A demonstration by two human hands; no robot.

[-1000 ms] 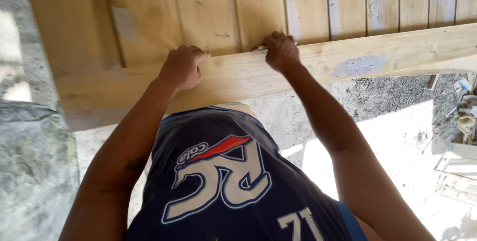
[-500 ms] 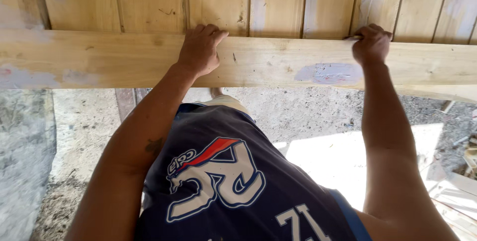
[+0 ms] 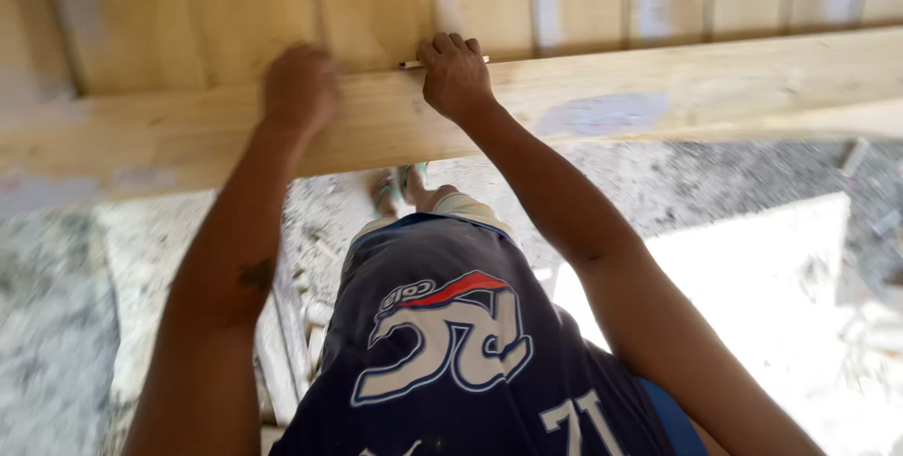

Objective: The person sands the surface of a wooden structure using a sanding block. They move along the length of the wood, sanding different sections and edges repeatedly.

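Note:
A long pale wooden plank [image 3: 658, 94] runs across the view, tilted slightly up to the right, in front of a wall of vertical boards [image 3: 367, 0]. My left hand [image 3: 301, 89] is blurred and curls over the plank's upper edge at left of centre. My right hand [image 3: 456, 75] grips the same edge just to the right, fingers hooked over the top. A thin pencil-like stick [image 3: 410, 64] lies along the edge under those fingers. The two hands are close together.
Below the plank I see my dark printed shirt [image 3: 442, 353], light shorts and a sandalled foot [image 3: 388, 193] on rough grey ground. A bright sunlit slab [image 3: 752, 277] lies at right, with scrap pieces [image 3: 861, 155] near the right edge.
My right hand has slid left along the plank's upper edge, ending close beside my left hand. The plank now tilts up to the right in view.

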